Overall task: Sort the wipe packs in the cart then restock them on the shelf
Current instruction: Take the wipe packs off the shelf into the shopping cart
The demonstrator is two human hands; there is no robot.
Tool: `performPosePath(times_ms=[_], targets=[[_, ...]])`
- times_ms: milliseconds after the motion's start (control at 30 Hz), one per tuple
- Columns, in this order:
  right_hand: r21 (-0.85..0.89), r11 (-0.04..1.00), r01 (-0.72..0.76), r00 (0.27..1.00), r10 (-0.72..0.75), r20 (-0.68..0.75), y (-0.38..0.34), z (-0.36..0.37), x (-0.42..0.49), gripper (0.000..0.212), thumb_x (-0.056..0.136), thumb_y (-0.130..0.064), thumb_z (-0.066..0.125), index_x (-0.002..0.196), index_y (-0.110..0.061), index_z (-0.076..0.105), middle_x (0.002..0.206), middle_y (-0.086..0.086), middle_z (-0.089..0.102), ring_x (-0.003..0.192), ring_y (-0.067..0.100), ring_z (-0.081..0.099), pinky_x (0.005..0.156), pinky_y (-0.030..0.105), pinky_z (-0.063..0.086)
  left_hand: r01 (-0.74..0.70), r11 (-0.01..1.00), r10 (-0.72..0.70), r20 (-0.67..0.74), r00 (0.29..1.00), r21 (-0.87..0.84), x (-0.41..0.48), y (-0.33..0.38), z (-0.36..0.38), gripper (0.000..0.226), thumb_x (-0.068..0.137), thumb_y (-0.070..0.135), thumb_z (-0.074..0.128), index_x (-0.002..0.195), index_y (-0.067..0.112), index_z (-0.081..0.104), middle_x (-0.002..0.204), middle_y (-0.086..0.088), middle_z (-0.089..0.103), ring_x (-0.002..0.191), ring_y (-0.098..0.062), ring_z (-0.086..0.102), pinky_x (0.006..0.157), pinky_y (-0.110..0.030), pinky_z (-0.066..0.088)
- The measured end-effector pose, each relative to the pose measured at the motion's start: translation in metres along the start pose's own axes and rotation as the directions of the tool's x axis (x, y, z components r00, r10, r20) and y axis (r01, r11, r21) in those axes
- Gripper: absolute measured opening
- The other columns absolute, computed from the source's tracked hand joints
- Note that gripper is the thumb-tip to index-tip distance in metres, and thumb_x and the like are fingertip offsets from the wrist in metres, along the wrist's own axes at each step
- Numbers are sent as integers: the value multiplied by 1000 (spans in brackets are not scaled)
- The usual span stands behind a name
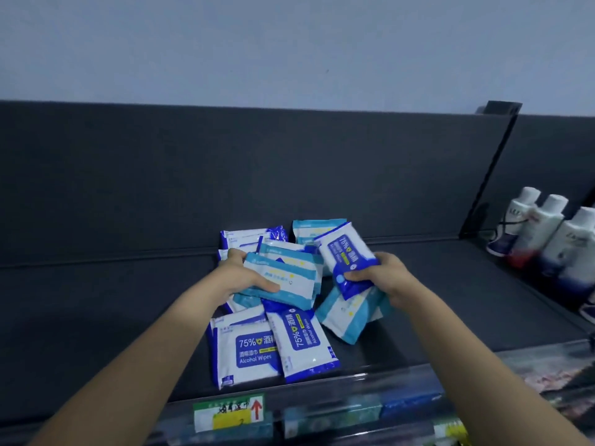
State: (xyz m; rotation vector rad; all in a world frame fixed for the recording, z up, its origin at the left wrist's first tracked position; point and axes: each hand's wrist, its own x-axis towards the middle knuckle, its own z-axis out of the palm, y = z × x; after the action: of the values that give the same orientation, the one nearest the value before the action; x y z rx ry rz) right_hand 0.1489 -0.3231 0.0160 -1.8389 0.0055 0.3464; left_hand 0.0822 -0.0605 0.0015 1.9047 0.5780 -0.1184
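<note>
Dark shelf (128, 300), wipe packs (254, 346) heaped mid-deck: left hand (240, 275) grips a light-blue pack (283, 278) lying crosswise, while right hand (383, 276), at its 3 o'clock, pinches a dark-blue pack (347, 252), long axis toward 12 o'clock.

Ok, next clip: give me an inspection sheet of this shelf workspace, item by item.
Surface: dark shelf with a dark back panel.
Job's things: wipe packs in a loose overlapping heap, dark-blue and light-blue kinds mixed; two dark-blue ones lie at the front edge.
Clutter: nothing seen.
Grips: left hand holds a light-blue pack; right hand holds a dark-blue pack, tilted above the heap.
Cables: none clear; a thin dark loop by the bottles, unidentifiable.
Surroundings: white-capped bottles on the right beyond a divider; price label with a red arrow on the front rail; plain wall above.
</note>
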Motion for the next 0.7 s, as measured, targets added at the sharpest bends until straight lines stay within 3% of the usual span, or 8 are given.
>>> performPosePath(times_ms=[67, 167, 267, 367, 433, 500, 600, 700], targets=[[156, 984, 81, 996, -75, -47, -13, -13, -3, 45, 64, 0, 81, 105, 1, 63, 93, 17, 72, 76, 30, 70, 68, 40, 59, -3, 1000, 3, 8, 1000, -28, -4, 1, -4, 81, 55, 10, 91, 119, 14, 42, 107, -2, 61, 94, -16, 62, 80, -31, 53], [343, 937, 73, 987, -116, 107, -33, -13, -15, 32, 70, -2, 76, 101, -1, 67, 89, 17, 73, 71, 29, 71, 62, 39, 59, 22, 996, -31, 97, 995, 88, -7, 2, -12, 70, 56, 34, 90, 115, 14, 58, 111, -2, 67, 96, -17, 64, 85, -29, 52], [279, 960, 3, 969, -72, 237, -22, 33, -25, 31, 69, 5, 75, 99, -1, 69, 88, 15, 74, 69, 24, 71, 64, 34, 59, 98, 990, -111, 133, 985, 99, -15, 5, -17, 71, 56, 73, 71, 108, 25, 67, 114, -2, 68, 103, -20, 62, 93, -32, 46], [198, 979, -41, 973, -6, 230, 3, 78, -23, 48, 65, 2, 81, 108, -2, 62, 95, 11, 73, 78, 23, 70, 68, 33, 58, 124, 992, -125, 249, 960, 19, -18, 4, -21, 78, 45, 84, 67, 106, 35, 70, 113, 0, 70, 110, -25, 62, 103, -48, 43], [234, 968, -88, 967, 26, 252, 6, 90, -19, 51, 66, -4, 83, 110, -8, 57, 99, 10, 72, 86, 25, 70, 72, 36, 57, 54, 996, -69, 253, 965, 64, -19, 0, -21, 84, 38, 74, 80, 111, 35, 66, 113, 3, 69, 111, -23, 62, 101, -48, 44], [179, 982, -68, 954, 11, 300, 0, 92, -19, 54, 67, -7, 83, 111, -12, 52, 102, 7, 70, 90, 23, 69, 73, 36, 57, -34, 996, 12, 268, 963, 79, -24, -3, -13, 82, 41, 49, 93, 114, 26, 63, 106, 4, 72, 101, -17, 67, 95, -42, 50], [39, 998, -51, 935, 34, 353, -12, 91, -22, 62, 65, -8, 84, 112, -19, 45, 105, 3, 67, 91, 20, 66, 70, 32, 55, -155, 988, 150, 252, 956, 1, -32, -8, 0, 74, 49, 10, 94, 111, 21, 56, 102, 5, 72, 94, -11, 69, 86, -35, 56], [40, 998, -53, 923, 33, 383, -11, 84, -21, 71, 63, -8, 86, 119, -20, 44, 108, 4, 68, 95, 21, 67, 75, 35, 56, -281, 956, 293, 175, 940, -89, -32, -17, 5, 97, 38, 9, 96, 120, 24, 47, 110, 7, 69, 100, -10, 67, 87, -39, 56]])
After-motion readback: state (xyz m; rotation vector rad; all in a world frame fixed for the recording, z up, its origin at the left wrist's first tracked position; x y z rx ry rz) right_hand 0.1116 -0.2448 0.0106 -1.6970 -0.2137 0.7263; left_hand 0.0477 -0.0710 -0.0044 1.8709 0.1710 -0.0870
